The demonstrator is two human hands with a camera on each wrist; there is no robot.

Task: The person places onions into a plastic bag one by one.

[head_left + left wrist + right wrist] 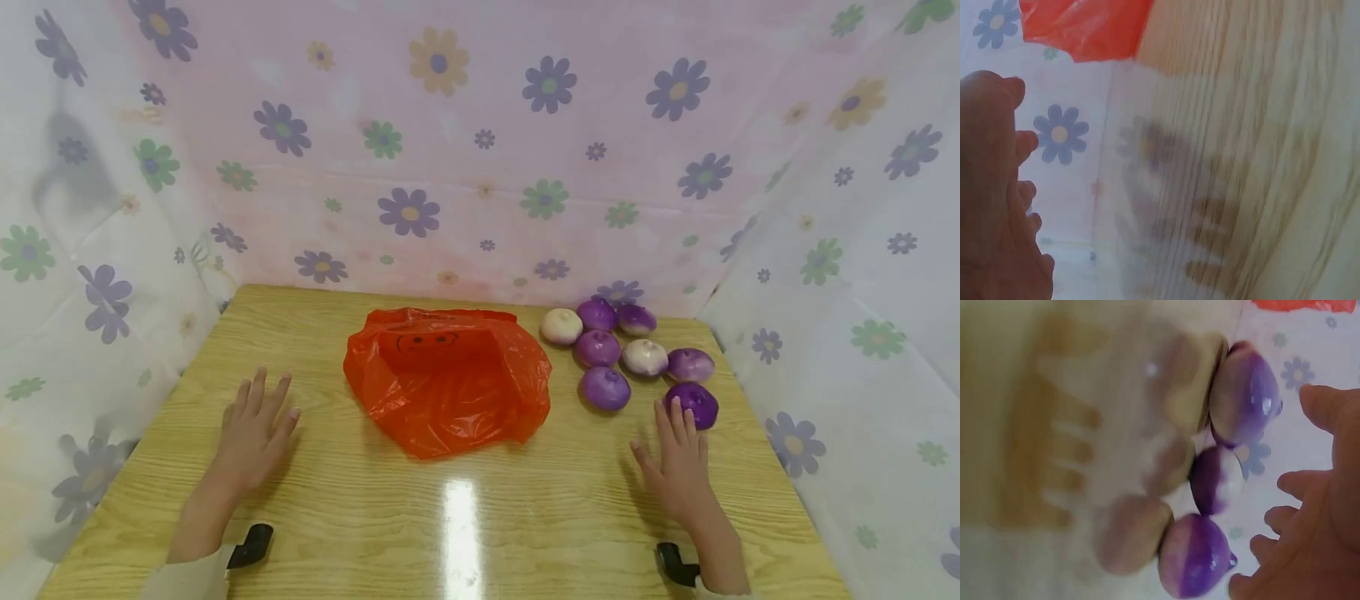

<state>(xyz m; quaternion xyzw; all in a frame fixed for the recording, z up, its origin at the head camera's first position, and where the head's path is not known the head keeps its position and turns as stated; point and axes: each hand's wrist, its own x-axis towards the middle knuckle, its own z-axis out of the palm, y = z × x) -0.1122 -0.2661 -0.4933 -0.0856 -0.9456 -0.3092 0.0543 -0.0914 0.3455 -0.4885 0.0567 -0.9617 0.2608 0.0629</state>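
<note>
My left hand (250,433) is over the left part of the table with its fingers spread and nothing held; its side shows in the left wrist view (997,187). My right hand (681,467), also with straight fingers and nothing held, is just in front of a dark purple onion-like vegetable (693,406). In the head view its fingertips overlap that vegetable's near edge; I cannot tell whether they touch. Several glossy round vegetables, purple or whitish, lie grouped behind it, among them a whitish one (645,357). Between the hands a crumpled red plastic bag (457,400) lies with its mouth spread toward me.
The wood-grain table (360,533) reflects a bright strip of light near its front. Flowered cloth (480,158) stands as a wall behind the table and on both sides. The vegetables sit close to the back right corner, right of the bag.
</note>
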